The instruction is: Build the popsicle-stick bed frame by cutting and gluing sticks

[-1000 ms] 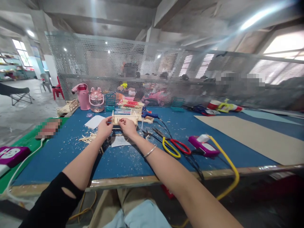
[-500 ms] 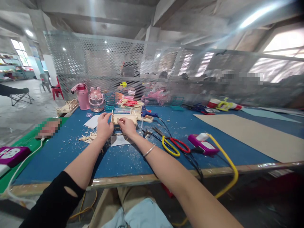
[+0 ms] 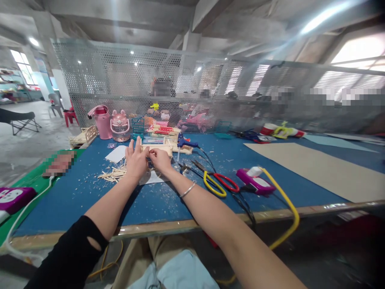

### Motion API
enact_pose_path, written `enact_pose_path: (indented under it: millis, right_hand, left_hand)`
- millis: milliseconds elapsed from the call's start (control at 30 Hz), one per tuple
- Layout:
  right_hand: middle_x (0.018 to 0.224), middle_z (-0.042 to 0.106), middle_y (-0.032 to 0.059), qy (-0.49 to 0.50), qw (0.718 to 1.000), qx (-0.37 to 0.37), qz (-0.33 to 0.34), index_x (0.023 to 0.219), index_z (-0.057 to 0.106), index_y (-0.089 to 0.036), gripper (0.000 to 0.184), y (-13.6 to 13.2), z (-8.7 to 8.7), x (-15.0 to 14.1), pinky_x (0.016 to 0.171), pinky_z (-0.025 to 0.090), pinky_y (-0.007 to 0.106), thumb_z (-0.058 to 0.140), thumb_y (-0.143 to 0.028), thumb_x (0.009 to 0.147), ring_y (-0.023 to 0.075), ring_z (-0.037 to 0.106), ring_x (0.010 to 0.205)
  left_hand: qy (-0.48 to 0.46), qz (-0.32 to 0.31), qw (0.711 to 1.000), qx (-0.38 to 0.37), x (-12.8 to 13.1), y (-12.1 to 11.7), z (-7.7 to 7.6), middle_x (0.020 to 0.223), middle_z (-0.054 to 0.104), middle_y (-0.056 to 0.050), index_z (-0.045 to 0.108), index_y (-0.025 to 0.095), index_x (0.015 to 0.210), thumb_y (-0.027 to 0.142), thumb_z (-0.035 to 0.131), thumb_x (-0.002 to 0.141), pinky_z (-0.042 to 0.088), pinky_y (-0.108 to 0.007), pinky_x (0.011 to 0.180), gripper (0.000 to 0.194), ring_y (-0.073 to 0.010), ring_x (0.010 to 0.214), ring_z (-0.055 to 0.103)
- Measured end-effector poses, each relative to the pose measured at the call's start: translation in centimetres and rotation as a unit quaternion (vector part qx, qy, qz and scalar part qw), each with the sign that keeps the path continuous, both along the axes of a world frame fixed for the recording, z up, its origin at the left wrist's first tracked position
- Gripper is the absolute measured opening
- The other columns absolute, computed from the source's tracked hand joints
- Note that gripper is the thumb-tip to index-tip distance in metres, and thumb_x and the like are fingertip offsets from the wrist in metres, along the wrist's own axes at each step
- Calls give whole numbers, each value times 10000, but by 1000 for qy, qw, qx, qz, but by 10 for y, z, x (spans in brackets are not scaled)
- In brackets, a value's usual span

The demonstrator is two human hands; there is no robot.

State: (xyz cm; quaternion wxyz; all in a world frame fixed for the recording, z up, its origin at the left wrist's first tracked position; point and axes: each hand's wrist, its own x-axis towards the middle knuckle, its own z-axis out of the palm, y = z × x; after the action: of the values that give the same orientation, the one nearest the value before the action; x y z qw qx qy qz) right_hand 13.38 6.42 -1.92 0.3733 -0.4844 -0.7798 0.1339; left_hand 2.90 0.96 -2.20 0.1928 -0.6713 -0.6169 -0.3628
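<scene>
A small pale wooden-stick frame [image 3: 166, 147] sits on the blue worktop, partly covered by both hands. My left hand [image 3: 136, 161] is at its left front, several fingers raised and spread, its thumb side against the right fingertips. My right hand [image 3: 161, 160] is closed in a pinch at the front of the frame; whatever lies between its fingertips is too small to make out. Loose wooden sticks [image 3: 112, 175] lie left of my left hand. Below the hands there is a white paper piece [image 3: 153, 177]. A blue glue gun [image 3: 186, 141] stands just right of the frame.
Pliers with red and yellow handles [image 3: 215, 184] lie right of my hands, before a purple power strip [image 3: 255, 181] with a yellow cable. Behind stand a pink flask [image 3: 102, 122] and a clear pink bottle [image 3: 119, 127]. Brown cardboard [image 3: 309, 170] covers the right; a mesh partition [image 3: 120, 76] closes the back.
My left hand has shifted right from the frame's left end toward my right hand, and its fingers have lifted and spread. My right hand stays pinched at the frame.
</scene>
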Motion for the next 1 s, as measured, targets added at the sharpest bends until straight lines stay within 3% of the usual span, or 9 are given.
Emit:
enact_pose_path:
  millis: [267, 367, 467, 567, 633, 733, 867, 933, 1000]
  right_hand:
    - [683, 656, 30, 11, 1000, -4, 1, 799, 668, -181, 217, 2, -2, 0, 573, 364, 213, 456, -225, 780, 139, 561, 629]
    - [691, 648, 21, 22, 1000, 4, 0, 863, 649, -180, 232, -6, 4, 5, 573, 359, 213, 441, -263, 802, 136, 552, 620]
    - [695, 636, 10, 24, 998, 51, 27, 927, 622, -194, 244, -24, 15, 9, 576, 347, 214, 425, -286, 816, 138, 541, 625]
    - [731, 632, 19, 17, 991, 112, 68, 910, 620, -191, 234, -45, 30, 10, 598, 344, 220, 411, -214, 805, 140, 532, 640]
    - [714, 621, 23, 20, 988, 125, 89, 872, 623, -176, 226, -54, 41, 14, 607, 345, 223, 409, -207, 807, 135, 523, 629]
    - [686, 611, 12, 13, 984, 122, 131, 896, 621, -175, 222, -46, 58, 34, 602, 350, 225, 444, -279, 810, 122, 514, 596]
    - [727, 625, 30, 4, 992, 126, -20, 970, 595, -166, 271, 5, 71, 90, 594, 367, 240, 412, -286, 810, 139, 531, 619]
    - [848, 642, 59, -94, 982, 104, -126, 968, 603, -166, 270, 35, 70, 120, 656, 388, 259, 434, -217, 763, 174, 563, 751]
    - [1042, 604, 119, -222, 959, 65, -166, 1031, 581, -142, 340, 59, 63, 141, 737, 398, 291, 497, -197, 706, 229, 546, 931]
  left_hand:
    - [-17, -41, 999, -1, -4, 3, 3, 1425, 304, -71, 606, 206, 1076, 108, 485, 717, 250, -511, 1004, 391, -324, 1303, 204]
    - [-69, -68, 994, 50, -3, -2, 9, 1342, 425, -102, 611, 173, 1061, 153, 497, 737, 246, -466, 1025, 344, -289, 1263, 297]
    - [-212, -108, 968, 83, 4, -12, 17, 1167, 571, -123, 598, 140, 1077, 286, 501, 781, 339, -387, 975, 344, -242, 1126, 465]
    - [-367, -177, 913, 10, 14, -24, 28, 988, 666, -82, 633, 153, 1019, 354, 460, 814, 447, -304, 821, 335, -197, 913, 591]
    - [-405, -187, 895, -2, 17, -29, 37, 923, 687, -57, 655, 161, 964, 344, 466, 810, 454, -282, 779, 305, -184, 845, 608]
    - [-395, -192, 898, 6, 13, -31, 52, 837, 685, -47, 649, 154, 854, 332, 469, 808, 453, -263, 726, 258, -164, 781, 603]
    - [-397, -212, 893, -28, -5, -25, 60, 643, 600, -7, 558, 164, 752, 332, 435, 823, 425, -222, 572, 220, -119, 613, 558]
    - [-422, -223, 878, -43, -15, -19, 56, 555, 510, 29, 519, 175, 741, 349, 439, 820, 385, -209, 501, 207, -98, 517, 497]
    - [-447, -225, 864, -46, -26, -14, 50, 524, 448, 48, 502, 183, 737, 365, 447, 816, 353, -207, 464, 206, -85, 467, 446]
